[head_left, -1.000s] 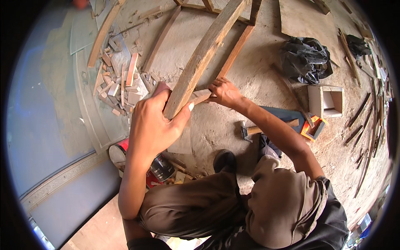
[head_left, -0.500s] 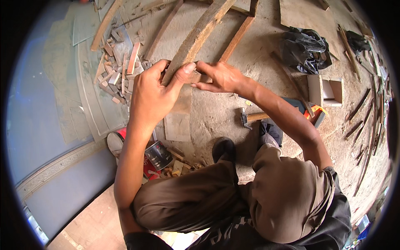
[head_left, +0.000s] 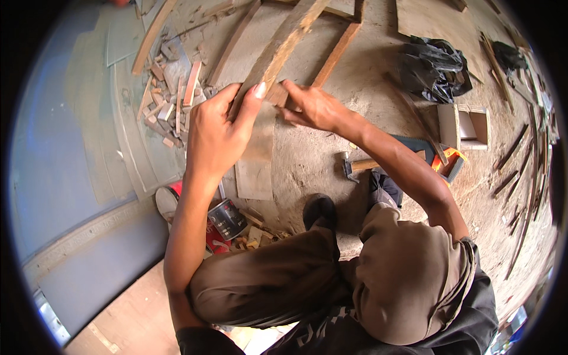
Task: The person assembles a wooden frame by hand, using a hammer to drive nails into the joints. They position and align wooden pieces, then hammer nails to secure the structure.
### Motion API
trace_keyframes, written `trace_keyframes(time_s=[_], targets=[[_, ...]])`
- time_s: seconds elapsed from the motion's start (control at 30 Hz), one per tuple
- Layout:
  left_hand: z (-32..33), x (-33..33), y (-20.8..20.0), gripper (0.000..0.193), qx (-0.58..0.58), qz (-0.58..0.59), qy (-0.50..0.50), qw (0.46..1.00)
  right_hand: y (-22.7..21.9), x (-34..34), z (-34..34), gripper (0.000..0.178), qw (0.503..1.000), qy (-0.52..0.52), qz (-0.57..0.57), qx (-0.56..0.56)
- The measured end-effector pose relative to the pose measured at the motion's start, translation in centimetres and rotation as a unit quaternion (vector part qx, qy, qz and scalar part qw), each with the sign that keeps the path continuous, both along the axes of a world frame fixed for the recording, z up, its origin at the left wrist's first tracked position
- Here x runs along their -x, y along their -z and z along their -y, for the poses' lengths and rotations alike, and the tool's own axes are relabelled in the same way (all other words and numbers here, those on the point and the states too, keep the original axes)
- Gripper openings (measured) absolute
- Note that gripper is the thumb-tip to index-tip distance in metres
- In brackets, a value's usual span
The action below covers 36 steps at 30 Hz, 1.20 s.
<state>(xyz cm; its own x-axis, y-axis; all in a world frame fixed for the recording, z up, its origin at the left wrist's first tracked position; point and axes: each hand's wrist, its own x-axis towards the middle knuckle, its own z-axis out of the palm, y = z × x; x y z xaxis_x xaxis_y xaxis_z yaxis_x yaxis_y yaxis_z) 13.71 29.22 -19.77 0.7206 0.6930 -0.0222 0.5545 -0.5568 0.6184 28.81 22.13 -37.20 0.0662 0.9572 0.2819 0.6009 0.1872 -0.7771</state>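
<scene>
My left hand (head_left: 216,129) is wrapped round the near end of a long wooden beam (head_left: 283,47), its thumb pressed along the top. The beam runs away from me, up and to the right. A small wood block (head_left: 277,94) sits against the beam's right side, pinched by my right hand (head_left: 316,108) between thumb and fingers. The beam appears to belong to a wooden frame; another strip of it (head_left: 338,54) lies just beyond my right hand.
On the floor are a hammer (head_left: 361,164), an orange-handled saw (head_left: 452,163), a black plastic bag (head_left: 435,70) and an open box (head_left: 467,127). Wood offcuts (head_left: 160,106) are heaped to the left, beside a blue panel (head_left: 65,154). A dark can (head_left: 226,219) stands near my left knee.
My left thumb has drawn back from the small block onto the beam. The block and my right fingers have tilted and shifted slightly; the hands otherwise stay in place.
</scene>
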Motion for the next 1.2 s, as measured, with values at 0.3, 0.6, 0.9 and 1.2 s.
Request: trace_keyframes(time_s=[0.3, 0.6, 0.9, 1.2], targets=[[-0.3, -0.1, -0.9, 0.041, -0.020, -0.013, 0.037, 0.999, -0.6, -2.0, -0.7, 0.039, 0.995, -0.091, -0.043, 0.003], [-0.4, -1.6, -2.6, 0.043, -0.037, -0.095, 0.039, 0.994, 2.8, -2.3, -1.2, 0.044, 0.995, -0.091, 0.022, 0.036], [-0.2, -1.4, -1.3, 0.033, 0.011, -0.052, 0.015, 0.998, 3.2, -2.7, -1.6, 0.046, 0.994, -0.083, 0.044, 0.058], [-0.5, -1.1, -0.5, 0.032, -0.003, -0.015, 0.024, 1.000, 3.6, -3.2, -1.4, 0.053, 0.995, -0.045, 0.074, 0.055]])
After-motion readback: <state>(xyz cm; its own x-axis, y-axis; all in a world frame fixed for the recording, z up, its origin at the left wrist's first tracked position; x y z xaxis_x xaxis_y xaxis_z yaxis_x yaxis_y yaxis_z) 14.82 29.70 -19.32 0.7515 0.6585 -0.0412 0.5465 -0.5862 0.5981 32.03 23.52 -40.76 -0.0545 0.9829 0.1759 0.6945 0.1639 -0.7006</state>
